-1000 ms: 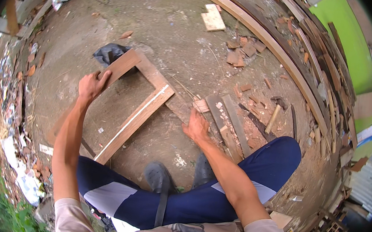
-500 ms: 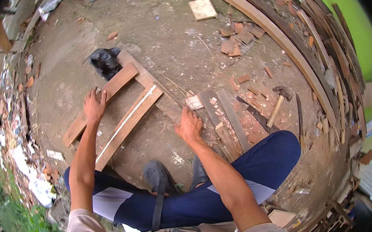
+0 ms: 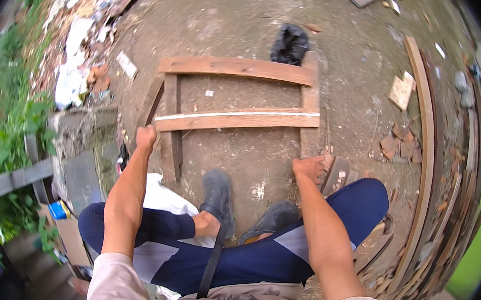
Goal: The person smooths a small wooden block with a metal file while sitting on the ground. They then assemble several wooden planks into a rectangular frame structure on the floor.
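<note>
Wooden boards lie on the ground as a rough frame. Across two supports rest a plain brown crosspiece (image 3: 237, 68) at the far side and a nearer crosspiece (image 3: 238, 118) with a white stripe along it. My left hand (image 3: 146, 135) is closed round the near end of a dark board (image 3: 151, 101), beside the striped piece's left end and the left support plank (image 3: 172, 143). At the near end of the right support plank (image 3: 308, 138), my right hand (image 3: 309, 166) straddles the wood, thumb on one side and fingers on the other; part of its grip is hidden.
A black plastic bag (image 3: 290, 44) sits by the frame's far right corner. Broken tile pieces (image 3: 400, 143) and long timbers (image 3: 425, 122) lie to the right. A concrete block (image 3: 83, 139) stands at the left, near scattered rubble and plants. My shoes (image 3: 219, 200) are just below the frame.
My view has turned, so the frame now looks level. My left hand has moved from beside the plain crosspiece to the dark board's near end. My right hand stays at the right support plank.
</note>
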The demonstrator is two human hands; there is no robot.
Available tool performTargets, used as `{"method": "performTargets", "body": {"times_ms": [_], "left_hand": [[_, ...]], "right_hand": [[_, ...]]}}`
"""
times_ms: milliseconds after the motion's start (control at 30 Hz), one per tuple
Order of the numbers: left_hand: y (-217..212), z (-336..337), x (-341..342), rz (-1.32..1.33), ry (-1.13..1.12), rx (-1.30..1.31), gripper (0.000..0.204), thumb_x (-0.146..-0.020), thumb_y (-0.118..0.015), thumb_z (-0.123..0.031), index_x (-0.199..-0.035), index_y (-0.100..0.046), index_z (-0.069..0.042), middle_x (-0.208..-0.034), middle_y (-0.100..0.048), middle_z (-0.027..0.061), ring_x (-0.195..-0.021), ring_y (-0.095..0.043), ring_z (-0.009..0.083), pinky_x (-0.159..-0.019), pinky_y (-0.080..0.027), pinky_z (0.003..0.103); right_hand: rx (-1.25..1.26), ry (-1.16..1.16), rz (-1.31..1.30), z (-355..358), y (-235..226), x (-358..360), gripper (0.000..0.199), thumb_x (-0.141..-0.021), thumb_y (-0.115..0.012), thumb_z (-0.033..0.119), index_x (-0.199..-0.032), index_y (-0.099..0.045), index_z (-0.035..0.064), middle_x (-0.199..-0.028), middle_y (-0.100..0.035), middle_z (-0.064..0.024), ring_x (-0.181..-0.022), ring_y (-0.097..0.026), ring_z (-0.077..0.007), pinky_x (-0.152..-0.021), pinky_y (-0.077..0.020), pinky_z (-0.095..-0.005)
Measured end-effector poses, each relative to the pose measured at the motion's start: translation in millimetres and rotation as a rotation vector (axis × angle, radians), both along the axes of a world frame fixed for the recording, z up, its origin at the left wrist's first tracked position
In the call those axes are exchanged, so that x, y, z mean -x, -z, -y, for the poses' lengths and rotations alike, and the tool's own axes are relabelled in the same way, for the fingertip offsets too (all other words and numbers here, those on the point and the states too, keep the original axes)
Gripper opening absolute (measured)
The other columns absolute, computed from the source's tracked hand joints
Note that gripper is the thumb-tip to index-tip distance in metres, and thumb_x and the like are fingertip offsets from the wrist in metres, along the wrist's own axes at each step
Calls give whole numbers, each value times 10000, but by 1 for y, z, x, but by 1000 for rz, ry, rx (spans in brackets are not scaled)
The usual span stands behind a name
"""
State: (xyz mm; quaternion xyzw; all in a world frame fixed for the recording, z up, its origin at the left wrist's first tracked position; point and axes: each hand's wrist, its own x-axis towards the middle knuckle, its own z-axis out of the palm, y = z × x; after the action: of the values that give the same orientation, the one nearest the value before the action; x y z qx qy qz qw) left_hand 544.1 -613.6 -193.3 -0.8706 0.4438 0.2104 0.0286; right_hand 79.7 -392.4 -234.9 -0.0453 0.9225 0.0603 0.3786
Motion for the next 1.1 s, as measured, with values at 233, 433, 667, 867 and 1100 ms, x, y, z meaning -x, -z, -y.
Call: {"method": "performTargets", "body": {"times_ms": [233, 433, 667, 867, 1100], "left_hand": [[45, -106, -55, -291, 53, -390, 971, -703, -781, -514, -1333, -485, 163, -1416, -503, 323, -1269, -557, 405, -1018, -474, 442], [37, -132, -10, -313, 208, -23, 965, -659, -839, -449, -1352, -451, 99, -1272, -602, 312, -1185, -610, 402, -995, -490, 447], [55, -119, -5, -240, 170, 34, 838, -656, -816, -367, -1301, -502, 66, -1155, -657, 315, -1101, -640, 444, -966, -501, 459], [57, -106, -3, -263, 179, 119, 827, -660, -827, -365, -1300, -521, 59, -1164, -661, 303, -1100, -644, 437, -959, -502, 457], [59, -109, -33, -725, -290, -35, 877, -792, -699, -669, -1387, -537, -46, -1348, -612, 180, -1253, -568, 326, -1042, -436, 482]], "right_hand": [[6, -50, -69, 2, -11, -6, 949, -773, -697, 347, -1511, -188, 35, -1536, -318, -297, -1426, -353, -425, -1120, -343, -584], [164, -172, -69, -23, -5, 11, 971, -763, -752, 282, -1510, -190, 22, -1485, -399, -295, -1368, -432, -416, -1116, -382, -503], [348, -261, -114, -51, -5, 2, 970, -721, -792, 192, -1502, -243, 17, -1444, -439, -321, -1325, -452, -467, -1115, -387, -463], [523, -497, -238, -68, 32, 17, 904, -772, -789, 254, -1468, -293, -39, -1475, -400, -303, -1363, -418, -434, -1129, -378, -458], [419, -176, 80, -56, 24, 26, 1049, -807, -722, 597, -1536, -247, 13, -1562, -300, -278, -1417, -371, -406, -1117, -379, -524]]}}
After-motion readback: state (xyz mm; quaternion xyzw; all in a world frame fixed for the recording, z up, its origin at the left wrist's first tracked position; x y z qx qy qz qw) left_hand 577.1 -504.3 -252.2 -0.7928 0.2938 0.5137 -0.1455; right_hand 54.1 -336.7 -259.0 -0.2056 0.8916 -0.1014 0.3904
